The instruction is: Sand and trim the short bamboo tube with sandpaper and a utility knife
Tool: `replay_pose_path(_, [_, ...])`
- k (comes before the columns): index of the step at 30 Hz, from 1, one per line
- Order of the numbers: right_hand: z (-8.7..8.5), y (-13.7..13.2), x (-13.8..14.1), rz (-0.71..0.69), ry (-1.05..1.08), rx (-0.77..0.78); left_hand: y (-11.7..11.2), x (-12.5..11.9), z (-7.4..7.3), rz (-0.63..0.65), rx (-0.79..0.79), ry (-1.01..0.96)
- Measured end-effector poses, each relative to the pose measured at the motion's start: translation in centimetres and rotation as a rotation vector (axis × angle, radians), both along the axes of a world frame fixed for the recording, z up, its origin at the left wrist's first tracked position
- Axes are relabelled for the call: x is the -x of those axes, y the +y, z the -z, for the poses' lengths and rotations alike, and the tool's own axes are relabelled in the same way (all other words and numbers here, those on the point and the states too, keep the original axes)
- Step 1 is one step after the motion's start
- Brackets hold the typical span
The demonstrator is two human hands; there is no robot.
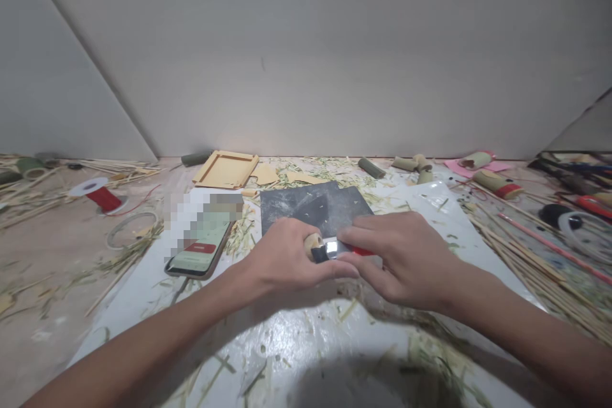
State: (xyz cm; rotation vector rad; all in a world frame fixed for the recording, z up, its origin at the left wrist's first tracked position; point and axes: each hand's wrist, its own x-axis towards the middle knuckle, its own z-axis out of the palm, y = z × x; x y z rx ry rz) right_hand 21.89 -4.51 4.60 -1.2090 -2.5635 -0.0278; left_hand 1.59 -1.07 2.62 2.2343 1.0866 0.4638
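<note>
My left hand (pixel 287 258) is closed around a short, pale piece of bamboo (pixel 312 242), whose cut end shows beside the fingers. In my right hand (pixel 406 258) is a red-handled knife (pixel 363 252). Its shiny metal part lies against or very close to the bamboo; the exact contact is hidden by the fingers. The left thumb reaches across below the blade toward the right fingertips. Just beyond both hands lie dark sheets that look like sandpaper (pixel 306 204), dusted with pale powder. Under them is a white plastic-like sheet (pixel 282 338) strewn with green shavings.
A phone (pixel 203 245) lies left of my hands, near a red thread spool (pixel 109 197) and a clear ring (pixel 131 229). A yellow tray-like frame (pixel 227 169) and bamboo pieces (pixel 371 167) line the back. Thin sticks (pixel 540 268) and a pink rod (pixel 554 247) lie right.
</note>
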Motion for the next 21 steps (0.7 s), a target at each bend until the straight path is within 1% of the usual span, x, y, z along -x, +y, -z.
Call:
replay_pose_path(5, [0.2,0.2,0.1,0.024,-0.048,-0.162,0.2,-0.4,-0.1,-0.086,-0.038,0.011])
replay_pose_path(7, [0.1,0.7,-0.3,0.052,-0.07,-0.211,0.2,-0.5,-0.2,-0.114,-0.001,-0.002])
replay_pose_path(9, [-0.1,1.6,-1.3,0.155,-0.067,-0.26,0.1,-0.5,-0.4,-0.154,0.056,-0.011])
replay_pose_path(11, [-0.6,2.4,-2.6,0.303,-0.038,-0.296,0.1,-0.4,-0.5,-0.187,0.11,-0.009])
replay_pose_path(12, [-0.8,2.8,-3.1,0.357,-0.021,-0.29,0.1,-0.3,-0.5,-0.195,0.133,-0.011])
replay_pose_path(13, [-0.9,2.9,-3.5,0.376,-0.007,-0.257,0.2,-0.2,-0.6,-0.194,0.151,-0.018])
replay_pose_path(15, [-1.1,2.9,-3.6,0.312,0.014,-0.127,0.4,-0.1,-0.6,-0.177,0.174,-0.043])
replay_pose_path(17, [-1.0,2.4,-2.8,0.19,0.022,0.017,0.8,0.0,-0.6,-0.154,0.156,-0.065])
replay_pose_path(19, [-0.8,1.9,-1.5,0.104,0.008,0.095,1.2,-0.1,-0.4,-0.124,0.116,-0.076])
replay_pose_path(21, [-0.5,1.8,-0.4,0.077,-0.028,0.123,1.8,-0.3,-0.1,-0.09,0.082,-0.077])
